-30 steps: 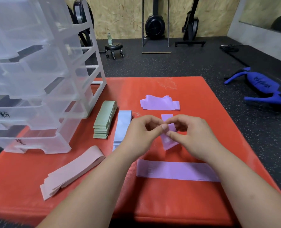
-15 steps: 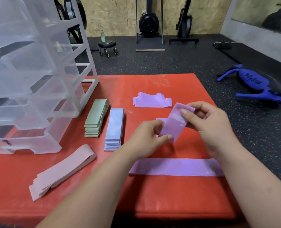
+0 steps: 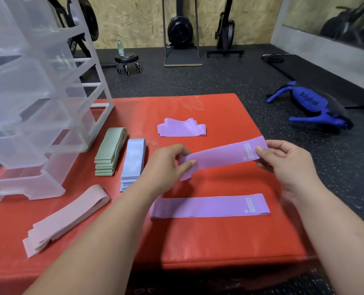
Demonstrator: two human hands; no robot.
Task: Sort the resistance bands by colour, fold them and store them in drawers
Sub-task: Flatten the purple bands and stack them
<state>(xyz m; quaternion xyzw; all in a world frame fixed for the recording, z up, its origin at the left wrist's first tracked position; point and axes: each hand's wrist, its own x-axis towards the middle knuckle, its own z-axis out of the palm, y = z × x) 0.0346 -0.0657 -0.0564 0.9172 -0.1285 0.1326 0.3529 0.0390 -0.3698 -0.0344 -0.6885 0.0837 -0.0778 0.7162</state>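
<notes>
A purple band point(image 3: 221, 155) is held stretched flat above the red mat point(image 3: 219, 237), pinched at its ends by the left hand point(image 3: 166, 165) and right hand point(image 3: 283, 160), just beyond another purple band point(image 3: 208, 206) lying on that mat.

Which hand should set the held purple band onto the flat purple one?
Probably the left hand: it pinches the held purple band lower, nearer the flat purple band than the right hand.
</notes>
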